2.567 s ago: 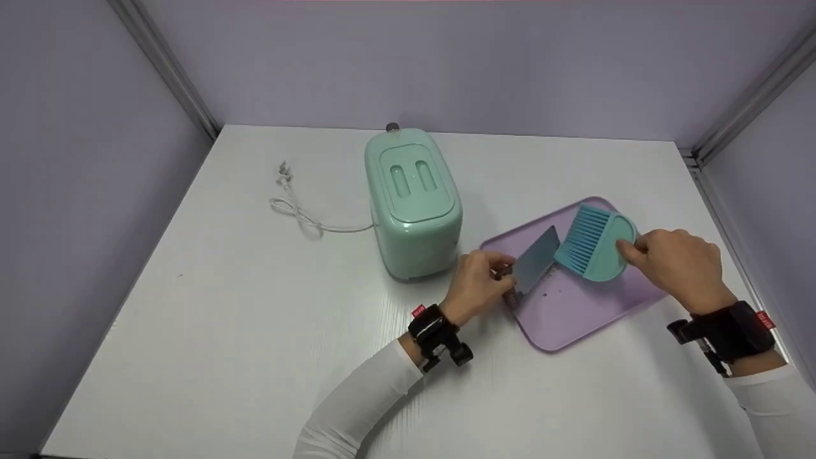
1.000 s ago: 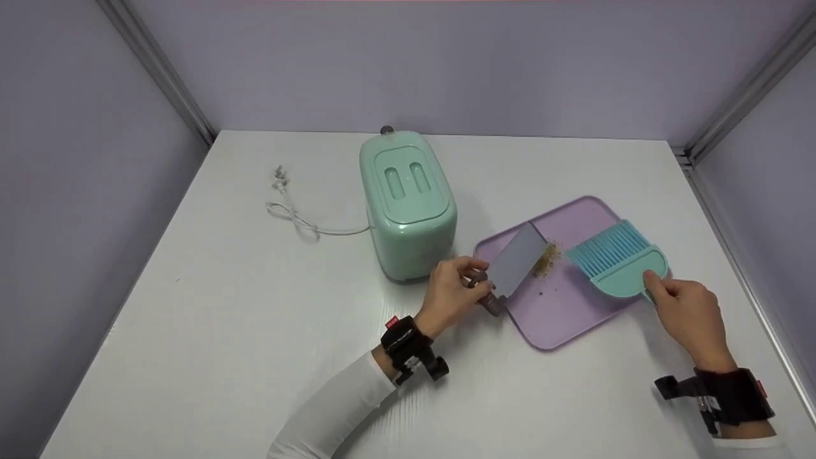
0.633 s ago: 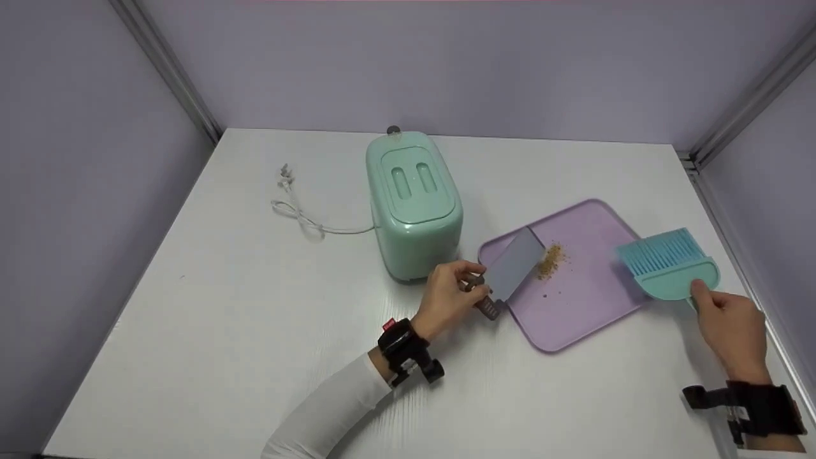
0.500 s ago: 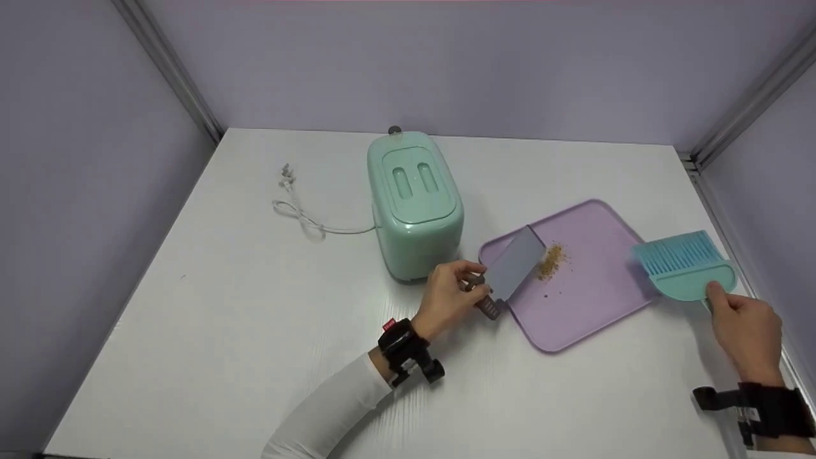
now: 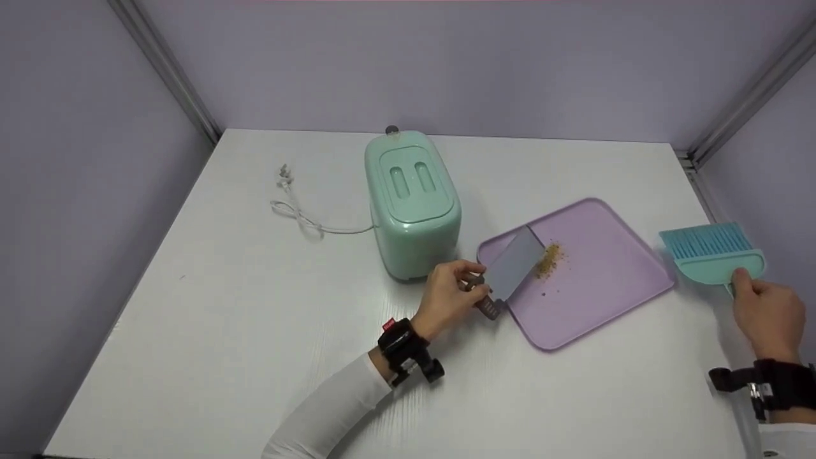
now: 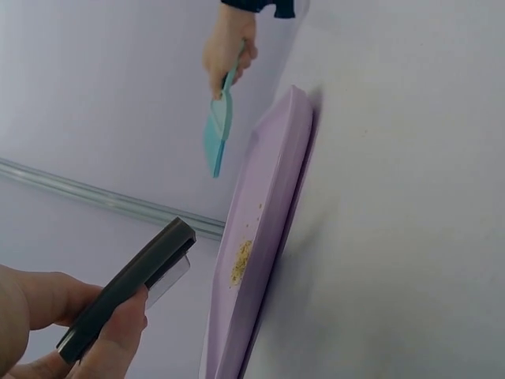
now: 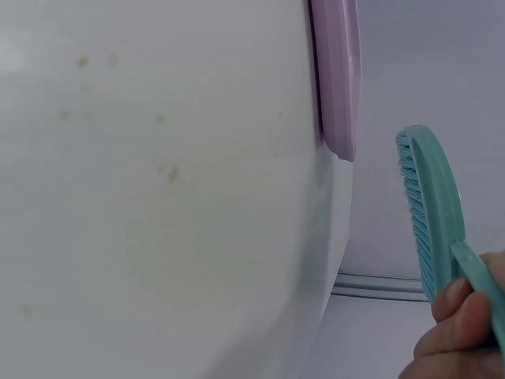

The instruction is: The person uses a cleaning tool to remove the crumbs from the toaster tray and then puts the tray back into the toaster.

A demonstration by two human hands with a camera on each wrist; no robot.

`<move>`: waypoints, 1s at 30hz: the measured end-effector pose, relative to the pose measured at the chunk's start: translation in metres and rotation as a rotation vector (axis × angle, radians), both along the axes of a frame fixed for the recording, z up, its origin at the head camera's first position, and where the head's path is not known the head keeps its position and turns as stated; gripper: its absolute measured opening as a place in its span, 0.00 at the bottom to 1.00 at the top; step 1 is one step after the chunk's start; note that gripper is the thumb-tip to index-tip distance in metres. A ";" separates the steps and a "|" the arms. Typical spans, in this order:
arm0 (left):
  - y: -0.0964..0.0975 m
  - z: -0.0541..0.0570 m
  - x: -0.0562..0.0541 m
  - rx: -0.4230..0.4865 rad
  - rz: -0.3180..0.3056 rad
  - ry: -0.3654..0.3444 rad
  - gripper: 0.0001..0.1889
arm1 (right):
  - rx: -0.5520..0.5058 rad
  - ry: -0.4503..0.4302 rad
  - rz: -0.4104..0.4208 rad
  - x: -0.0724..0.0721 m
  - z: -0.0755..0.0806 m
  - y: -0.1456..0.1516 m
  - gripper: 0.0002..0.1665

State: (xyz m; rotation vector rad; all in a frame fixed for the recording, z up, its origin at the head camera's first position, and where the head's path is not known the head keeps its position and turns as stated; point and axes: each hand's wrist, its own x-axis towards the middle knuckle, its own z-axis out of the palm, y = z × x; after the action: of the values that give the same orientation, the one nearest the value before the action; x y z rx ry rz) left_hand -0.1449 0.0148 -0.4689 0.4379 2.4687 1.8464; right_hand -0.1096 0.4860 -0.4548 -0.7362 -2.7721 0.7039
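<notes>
My left hand (image 5: 449, 299) grips the dark handle of a scraper (image 5: 515, 262) with a flat grey blade. The blade reaches over the left rim of a lilac tray (image 5: 593, 306), its far edge beside a small pile of yellowish crumbs (image 5: 549, 260). In the left wrist view the scraper's handle (image 6: 126, 288) lies between thumb and fingers. Off the tray's right side, my right hand (image 5: 768, 319) holds a turquoise hand brush (image 5: 717, 255) by its handle, bristles pointing away from me. The right wrist view shows the brush (image 7: 438, 201) raised above the table, apart from the tray.
A mint-green toaster (image 5: 414, 204) with a closed lid stands left of the tray. Its white cord and plug (image 5: 299, 217) lie on the white table (image 5: 255, 344). Purple-grey walls (image 5: 446, 64) enclose the back and sides. A few specks lie on the table.
The brush has moved right from over the tray to beyond its right edge, its bristles turning away from me. The scraper, earlier tilted up, has come down left of the now visible crumbs.
</notes>
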 end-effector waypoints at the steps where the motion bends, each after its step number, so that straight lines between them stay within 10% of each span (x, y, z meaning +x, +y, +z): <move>1: 0.000 0.000 0.000 -0.001 0.001 -0.002 0.12 | -0.002 0.001 -0.001 -0.003 0.000 0.001 0.40; 12: 0.000 -0.001 0.001 0.020 -0.011 0.001 0.12 | 0.001 -0.022 0.002 -0.027 -0.011 0.000 0.38; 30: 0.000 -0.001 0.000 0.000 -0.013 0.036 0.12 | -0.011 -0.214 0.046 -0.027 -0.016 0.000 0.40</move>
State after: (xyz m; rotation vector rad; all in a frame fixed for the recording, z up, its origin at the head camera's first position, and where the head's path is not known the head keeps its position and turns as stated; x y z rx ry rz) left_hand -0.1454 0.0145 -0.4697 0.4911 2.4821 1.8505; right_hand -0.1363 0.4864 -0.4708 -0.7962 -2.9887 0.6861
